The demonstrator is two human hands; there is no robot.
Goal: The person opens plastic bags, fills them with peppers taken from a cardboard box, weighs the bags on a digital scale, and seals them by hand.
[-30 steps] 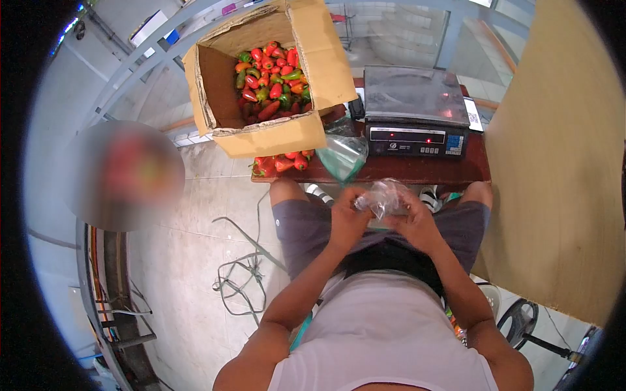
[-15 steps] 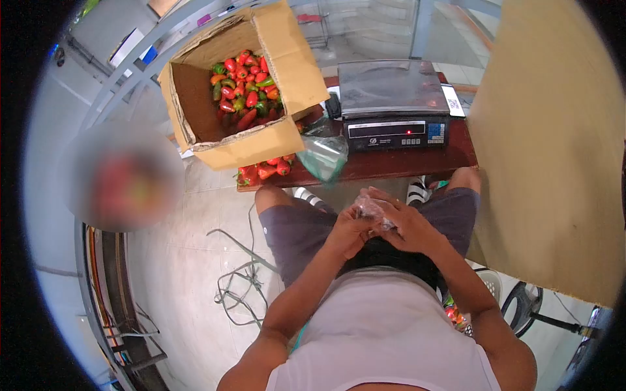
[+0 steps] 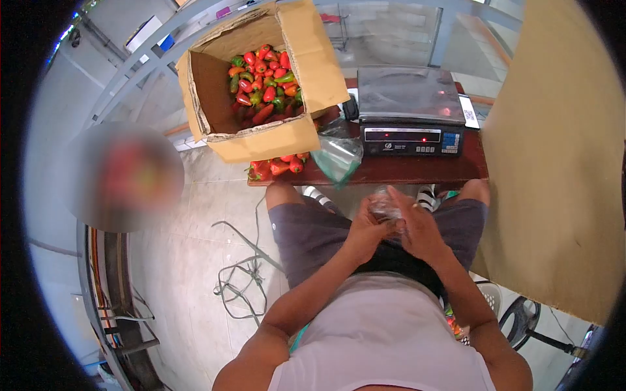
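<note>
A crumpled clear plastic bag [image 3: 386,206] is between my two hands, above my lap. My left hand [image 3: 366,228] has its fingers closed on the bag's left side. On the right side my right hand [image 3: 418,225] also grips the bag, its fingers pointing up and forward. Past my hands, a clear and green plastic bag [image 3: 339,156] hangs over the front edge of the dark red table [image 3: 417,171]. A black scale [image 3: 412,111] with a metal plate and red lit digits stands on that table.
An open cardboard box [image 3: 264,140] holds many red and green peppers [image 3: 264,85]. More red peppers [image 3: 279,167] lie by its front. A wooden board [image 3: 554,163] stands at the right. Green strap [image 3: 241,280] lies tangled on the floor at the left.
The clear bag is more bunched than a second ago, and my hands have come closer together around it. The view has shifted left, then back right.
</note>
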